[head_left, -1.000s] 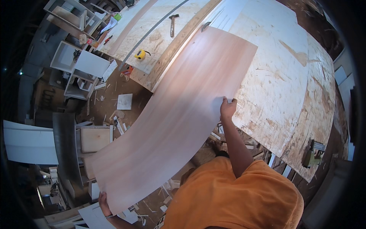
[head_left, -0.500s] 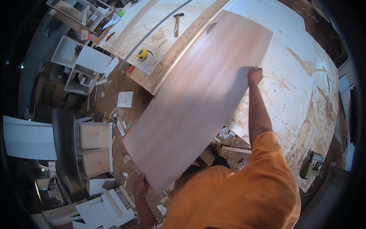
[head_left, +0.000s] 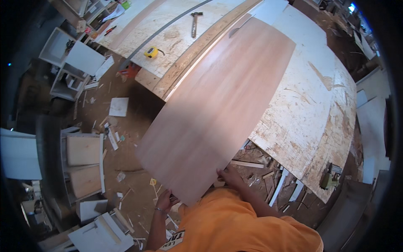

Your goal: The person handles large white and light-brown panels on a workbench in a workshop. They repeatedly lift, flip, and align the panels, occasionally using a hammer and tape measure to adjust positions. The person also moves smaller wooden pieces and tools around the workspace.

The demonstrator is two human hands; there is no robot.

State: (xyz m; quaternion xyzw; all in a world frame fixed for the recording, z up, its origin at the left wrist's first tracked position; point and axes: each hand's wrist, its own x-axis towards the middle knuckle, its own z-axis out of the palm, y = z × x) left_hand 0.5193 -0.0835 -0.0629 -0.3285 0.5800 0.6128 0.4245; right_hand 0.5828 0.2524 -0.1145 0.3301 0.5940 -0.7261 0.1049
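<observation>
A long, pinkish-brown wooden panel point(head_left: 210, 109) lies slanted across the worktable point(head_left: 294, 109), its near end jutting past the table edge toward me. My left hand point(head_left: 166, 201) grips the near end, thumb at the rim and the other fingers partly hidden. Close to the same end, my right hand point(head_left: 230, 176) holds the right-hand long edge, its fingers partly underneath. Along the panel's left side runs a thick wooden strip point(head_left: 201, 50). A small dark curved piece point(head_left: 233, 32) rests at the far left corner.
A hammer point(head_left: 194, 25) and a yellow tape measure point(head_left: 152, 52) lie left of the strip. On the table's right corner sits a green tool point(head_left: 330, 176). Offcuts and a white square piece point(head_left: 119, 106) litter the floor; white cabinet boxes point(head_left: 84, 59) stand at the left.
My right hand has come back from midway along the panel's right edge to its near end. The left hand still holds the near end. My view has shifted slightly.
</observation>
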